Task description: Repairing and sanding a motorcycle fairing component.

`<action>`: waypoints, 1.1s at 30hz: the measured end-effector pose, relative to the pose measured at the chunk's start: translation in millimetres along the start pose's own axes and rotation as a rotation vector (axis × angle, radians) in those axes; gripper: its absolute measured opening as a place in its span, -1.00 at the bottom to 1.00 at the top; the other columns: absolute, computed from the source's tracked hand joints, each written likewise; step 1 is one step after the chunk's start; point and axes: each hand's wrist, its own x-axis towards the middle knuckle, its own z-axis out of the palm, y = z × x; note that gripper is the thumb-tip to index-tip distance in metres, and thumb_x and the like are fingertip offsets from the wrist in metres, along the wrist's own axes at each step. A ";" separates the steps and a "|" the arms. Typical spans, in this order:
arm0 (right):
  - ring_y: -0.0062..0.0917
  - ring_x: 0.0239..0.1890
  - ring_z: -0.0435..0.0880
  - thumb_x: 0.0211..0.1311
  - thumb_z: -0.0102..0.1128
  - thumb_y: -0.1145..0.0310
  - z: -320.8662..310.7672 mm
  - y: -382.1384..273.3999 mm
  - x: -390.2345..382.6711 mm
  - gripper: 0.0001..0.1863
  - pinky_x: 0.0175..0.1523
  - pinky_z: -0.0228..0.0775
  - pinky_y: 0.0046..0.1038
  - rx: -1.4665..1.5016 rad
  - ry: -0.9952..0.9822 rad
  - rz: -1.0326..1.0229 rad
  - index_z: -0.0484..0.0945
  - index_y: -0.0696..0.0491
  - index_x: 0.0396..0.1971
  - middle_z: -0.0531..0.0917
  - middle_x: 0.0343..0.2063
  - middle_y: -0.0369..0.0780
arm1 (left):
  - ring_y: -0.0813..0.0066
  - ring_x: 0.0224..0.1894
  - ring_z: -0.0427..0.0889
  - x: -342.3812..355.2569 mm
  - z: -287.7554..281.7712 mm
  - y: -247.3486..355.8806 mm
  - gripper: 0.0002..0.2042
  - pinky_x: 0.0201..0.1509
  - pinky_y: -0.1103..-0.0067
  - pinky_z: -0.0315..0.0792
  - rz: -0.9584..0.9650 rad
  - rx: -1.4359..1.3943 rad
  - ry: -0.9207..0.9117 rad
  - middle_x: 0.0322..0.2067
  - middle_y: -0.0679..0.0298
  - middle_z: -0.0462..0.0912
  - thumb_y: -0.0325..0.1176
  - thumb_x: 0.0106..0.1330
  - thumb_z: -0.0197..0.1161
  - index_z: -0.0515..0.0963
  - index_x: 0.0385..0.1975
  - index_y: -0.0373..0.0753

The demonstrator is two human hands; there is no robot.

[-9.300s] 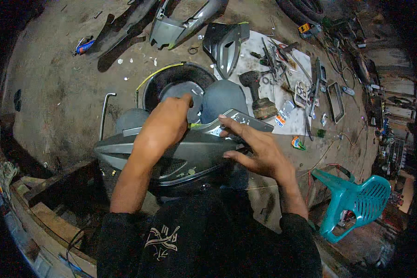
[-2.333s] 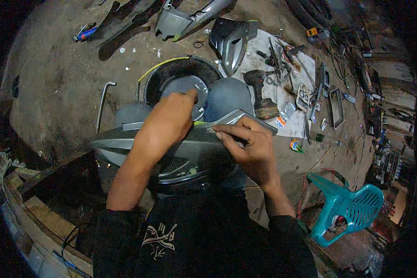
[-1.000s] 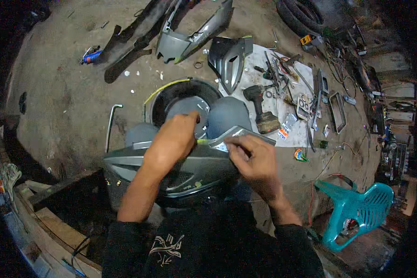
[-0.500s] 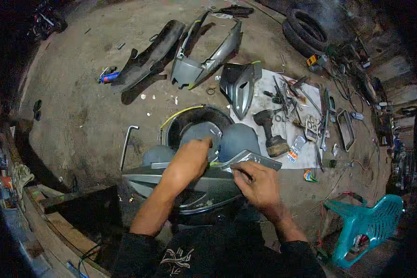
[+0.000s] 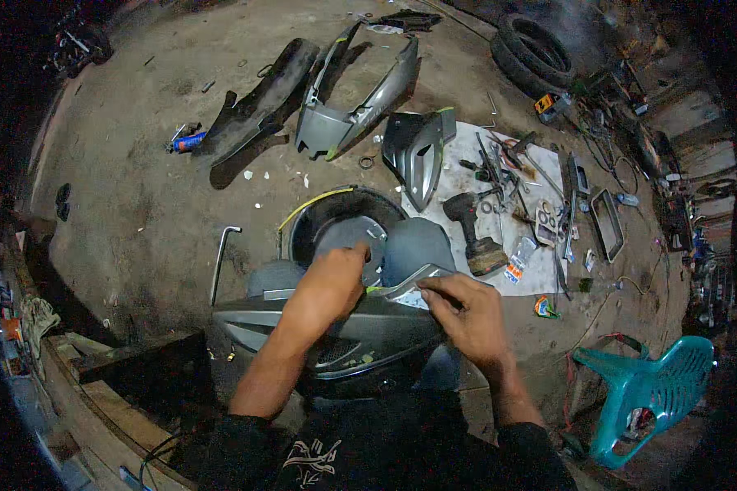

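Observation:
A dark grey motorcycle body panel point(image 5: 385, 337) lies across my lap, its long side running left to right. My left hand point(image 5: 329, 282) is closed above its far edge, with the fingertips turned away, so what they hold is hidden. Along that edge, my right hand point(image 5: 465, 315) pinches a silver-grey decal strip point(image 5: 418, 279) between thumb and fingers. Part of the strip bends up off the panel, and a pale patch shows beneath it by the fingertips. A trace of yellow-green shows on the edge between my hands. Small light flecks dot the panel's lower side.
Beyond my knees stands a round dark tub point(image 5: 303, 221) with a yellow rim. To its right, a cordless drill point(image 5: 472, 237) and several tools lie on a white sheet point(image 5: 512, 282). More body panels point(image 5: 336, 129) lie farther off. A teal plastic chair point(image 5: 630, 385) is at right.
My right hand has shifted slightly right and down, and more of the pale patch shows under the strip. My left hand stays closed in nearly the same place.

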 end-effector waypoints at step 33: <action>-0.21 -0.24 0.80 0.41 0.36 0.24 10.8 -1.5 11.2 -0.76 -0.10 0.62 -0.26 0.009 -0.121 0.002 0.81 0.03 -0.07 0.81 -0.23 -0.13 | -0.31 -0.12 0.72 5.0 4.2 -5.2 -0.60 0.01 -0.01 0.59 0.078 -0.014 0.033 -0.26 -0.23 0.74 -0.67 0.15 0.20 0.56 0.05 -0.37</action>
